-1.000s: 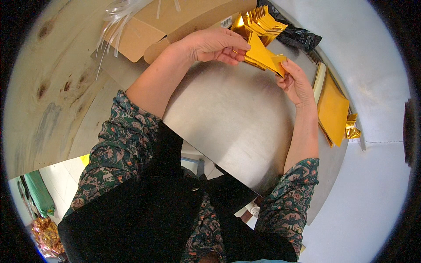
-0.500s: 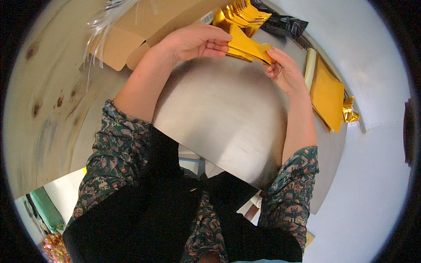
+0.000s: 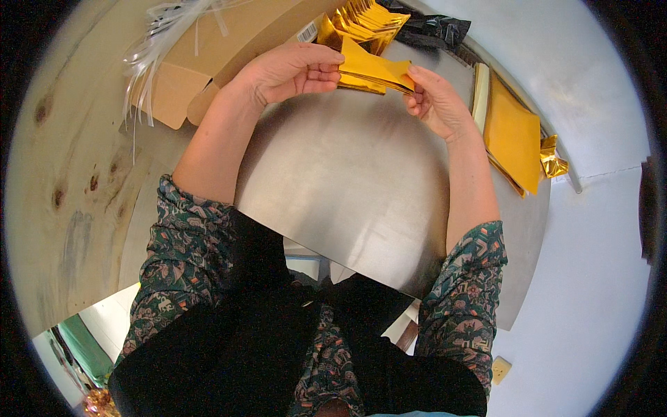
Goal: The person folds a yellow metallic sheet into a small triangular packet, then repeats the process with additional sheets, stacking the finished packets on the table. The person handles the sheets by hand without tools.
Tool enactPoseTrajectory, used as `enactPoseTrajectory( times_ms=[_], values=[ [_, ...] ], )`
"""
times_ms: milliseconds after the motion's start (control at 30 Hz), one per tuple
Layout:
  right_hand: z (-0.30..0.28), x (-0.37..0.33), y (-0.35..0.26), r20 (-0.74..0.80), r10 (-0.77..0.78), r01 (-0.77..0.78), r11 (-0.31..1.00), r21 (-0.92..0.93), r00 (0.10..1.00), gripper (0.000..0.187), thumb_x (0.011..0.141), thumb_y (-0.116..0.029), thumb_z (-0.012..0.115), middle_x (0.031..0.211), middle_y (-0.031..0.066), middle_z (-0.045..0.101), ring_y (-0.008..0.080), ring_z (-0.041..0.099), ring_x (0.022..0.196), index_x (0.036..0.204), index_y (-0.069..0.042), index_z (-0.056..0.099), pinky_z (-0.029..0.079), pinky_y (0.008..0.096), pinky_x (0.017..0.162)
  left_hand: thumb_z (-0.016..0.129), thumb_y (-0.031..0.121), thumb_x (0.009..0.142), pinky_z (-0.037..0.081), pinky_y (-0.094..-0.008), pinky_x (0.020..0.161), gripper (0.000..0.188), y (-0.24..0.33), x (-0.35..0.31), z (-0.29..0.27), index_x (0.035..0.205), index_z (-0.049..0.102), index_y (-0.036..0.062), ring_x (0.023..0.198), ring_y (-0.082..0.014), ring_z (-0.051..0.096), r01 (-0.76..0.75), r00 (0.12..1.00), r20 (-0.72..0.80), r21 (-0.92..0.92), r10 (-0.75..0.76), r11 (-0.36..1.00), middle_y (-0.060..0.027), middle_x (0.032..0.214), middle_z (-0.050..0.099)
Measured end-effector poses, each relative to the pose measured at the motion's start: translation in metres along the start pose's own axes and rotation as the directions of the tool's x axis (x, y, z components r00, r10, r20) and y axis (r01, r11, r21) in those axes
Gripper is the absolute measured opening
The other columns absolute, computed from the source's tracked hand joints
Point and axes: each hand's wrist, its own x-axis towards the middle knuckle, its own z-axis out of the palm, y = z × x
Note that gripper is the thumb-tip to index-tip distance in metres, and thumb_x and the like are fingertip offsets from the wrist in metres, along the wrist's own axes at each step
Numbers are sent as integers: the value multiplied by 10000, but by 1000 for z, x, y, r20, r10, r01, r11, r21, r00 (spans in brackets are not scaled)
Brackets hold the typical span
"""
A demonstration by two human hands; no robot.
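A folded stack of gold paper [image 3: 375, 67] is stretched between my two hands above the far part of the metal table. My left hand [image 3: 297, 71] grips its left end, thumb and fingertips closed on the edge. At the other end my right hand [image 3: 436, 103] pinches the corner, its fingers curled beneath. The sheet's middle sags a little, and several layers show along its near edge. Just beyond it lies a fanned row of shiny gold folded foil pieces [image 3: 372, 26].
An open cardboard box [image 3: 191, 83] with white plastic strips [image 3: 158, 59] stands at the far left. Black plastic [image 3: 434, 29] lies at the back. Gold sheets [image 3: 512, 132] and a crumpled gold foil piece [image 3: 553, 158] sit at the right, near the wall [image 3: 597, 229]. A wooden board [image 3: 76, 167] is at left.
The whole view has shifted slightly, with far things now further left. Between my hands, the gold paper's right end has turned up and lies more level. Both hands keep their hold.
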Motion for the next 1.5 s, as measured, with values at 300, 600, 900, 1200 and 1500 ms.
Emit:
enactPoseTrajectory(
  times_ms=[300, 600, 900, 1200, 1500],
  values=[
    [3, 1, 2, -21, -4, 4, 1000, -31, 1000, 247, 956, -307, 662, 779, -13, 636, 77, 643, 626, 1002, -67, 626, 513, 195, 489, 674, 254, 938, 584, -228, 677, 194, -3, -1, -4, 948, 677, 60, 715, -91, 677, -15, 1000, 23, -4, 15, 1000, -29, 819, 696],
    [9, -2, 2, -83, 0, -7, 997, -81, 997, 225, 951, -313, 667, 747, -40, 594, 58, 599, 614, 944, -102, 593, 457, 188, 489, 679, 245, 934, 587, -248, 724, 183, -4, -2, -5, 986, 668, 69, 777, -97, 678, -13, 1000, 15, -4, 13, 1000, -8, 863, 689],
    [8, -1, 1, -86, 17, -27, 992, -120, 996, 194, 944, -300, 676, 746, -48, 606, 56, 601, 610, 943, -123, 596, 460, 185, 493, 689, 221, 920, 592, -257, 735, 170, -3, 0, 1, 983, 659, 67, 767, -99, 669, 15, 999, -34, 6, -14, 1000, -9, 871, 677],
    [8, 0, 3, -87, 11, -22, 992, -121, 996, 172, 943, -266, 681, 710, -40, 602, 55, 588, 587, 915, -117, 602, 458, 190, 495, 690, 248, 913, 583, -251, 699, 177, -5, 1, -1, 974, 655, 85, 752, -92, 655, 28, 998, -53, 59, -25, 998, 22, 851, 649],
    [21, 0, -9, -140, -146, 113, 969, -220, 979, 209, 949, -285, 673, 737, -12, 614, 70, 595, 614, 950, -85, 612, 472, 226, 544, 656, 359, 950, 580, -243, 652, 300, 0, -3, 27, 1114, 635, 108, 776, -76, 674, -80, 992, -104, -122, 67, 989, 18, 896, 673]
  ],
)
